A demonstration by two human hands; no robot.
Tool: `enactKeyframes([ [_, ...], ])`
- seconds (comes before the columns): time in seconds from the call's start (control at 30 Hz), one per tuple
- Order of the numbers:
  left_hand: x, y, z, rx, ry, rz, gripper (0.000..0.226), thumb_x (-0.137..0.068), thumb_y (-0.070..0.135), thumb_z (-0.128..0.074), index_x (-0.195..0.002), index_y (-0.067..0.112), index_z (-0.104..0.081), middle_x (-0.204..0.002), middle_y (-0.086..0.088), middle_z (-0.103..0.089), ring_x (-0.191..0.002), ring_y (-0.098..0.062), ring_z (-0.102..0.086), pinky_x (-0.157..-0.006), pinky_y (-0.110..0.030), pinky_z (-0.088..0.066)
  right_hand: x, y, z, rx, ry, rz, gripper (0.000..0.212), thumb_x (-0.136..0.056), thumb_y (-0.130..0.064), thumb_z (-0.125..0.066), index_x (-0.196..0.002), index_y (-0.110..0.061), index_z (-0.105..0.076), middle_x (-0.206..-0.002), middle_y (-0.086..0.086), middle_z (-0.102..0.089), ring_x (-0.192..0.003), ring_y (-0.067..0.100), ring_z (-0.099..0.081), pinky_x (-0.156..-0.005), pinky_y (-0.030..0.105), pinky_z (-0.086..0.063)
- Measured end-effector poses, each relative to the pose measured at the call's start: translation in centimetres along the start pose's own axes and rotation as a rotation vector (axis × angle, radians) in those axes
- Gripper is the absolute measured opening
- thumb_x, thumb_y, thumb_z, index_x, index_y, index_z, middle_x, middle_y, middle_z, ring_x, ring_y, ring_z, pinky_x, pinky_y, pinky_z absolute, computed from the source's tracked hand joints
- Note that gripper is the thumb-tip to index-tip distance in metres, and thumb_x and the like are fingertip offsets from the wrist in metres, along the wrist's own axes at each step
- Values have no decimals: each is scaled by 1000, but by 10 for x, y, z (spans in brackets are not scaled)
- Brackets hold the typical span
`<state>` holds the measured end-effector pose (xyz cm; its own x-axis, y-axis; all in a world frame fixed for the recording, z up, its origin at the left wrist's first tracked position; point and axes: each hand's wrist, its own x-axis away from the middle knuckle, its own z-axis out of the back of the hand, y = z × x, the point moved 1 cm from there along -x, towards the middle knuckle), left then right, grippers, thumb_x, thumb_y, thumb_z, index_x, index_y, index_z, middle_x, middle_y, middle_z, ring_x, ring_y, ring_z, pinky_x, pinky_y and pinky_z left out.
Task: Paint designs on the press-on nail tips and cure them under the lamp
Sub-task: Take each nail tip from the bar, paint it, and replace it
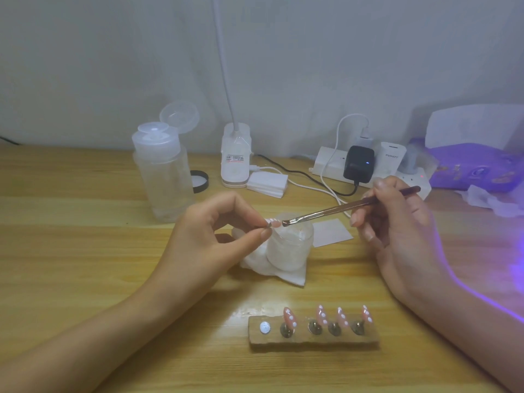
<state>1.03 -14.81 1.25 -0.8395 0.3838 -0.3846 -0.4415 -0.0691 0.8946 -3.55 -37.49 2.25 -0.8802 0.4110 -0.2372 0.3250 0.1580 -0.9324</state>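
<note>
- Nearest: a wooden holder block (313,342) lies on the surface (85,251). It carries four pink painted nail tips (289,317) with white dots, each upright on a peg. The leftmost seat shows only a bare disc.
- Left hand (209,236): thumb and forefinger pinch the peg of a fifth nail tip (272,222), held above a frosted jar (289,248).
- Right hand (397,222): fingers closed round a brush (340,208), pen-fashion. The bristles are at the held tip's end; contact cannot be judged.
- Far right: the curing lamp (476,168) glows violet.

Wooden table (71,211), grey wall (312,52) (violet glow (513,268))
</note>
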Motion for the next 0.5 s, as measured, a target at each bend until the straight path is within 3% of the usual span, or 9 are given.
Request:
enactKeyframes([
  [0.17, 0, 1, -1, -15, 11, 3, 10, -76, 24, -75, -72, 28, -66, -84, 0, -74, -84, -13, -70, -62, -24, -56, 1, 0, -4, -7, -103, 28, 27, -95, -36, -57, -70, -26, -56, -57, 7, -65, -40, 11, -47, -38, 16, -30],
  [0.37, 1, 2, 0, -1, -4, 14, 21, -81, 13, -80, -72, 26, -67, -86, -5, -74, -90, -21, -71, -65, -37, -57, -1, 2, 2, 12, -6, 6, 28, -97, -29, -54, -70, -22, -54, -54, 6, -61, -39, 10, -40, -39, 16, -30],
  [0.5, 1, 4, -1, -14, -1, 6, 16, -77, 19, -79, -72, 26, -66, -83, -1, -72, -85, -18, -69, -63, -32, -55, -1, 2, -2, -32, -96, 14, 26, -90, -40, -59, -68, -28, -57, -58, 6, -65, -38, 9, -40, -41, 15, -33],
])
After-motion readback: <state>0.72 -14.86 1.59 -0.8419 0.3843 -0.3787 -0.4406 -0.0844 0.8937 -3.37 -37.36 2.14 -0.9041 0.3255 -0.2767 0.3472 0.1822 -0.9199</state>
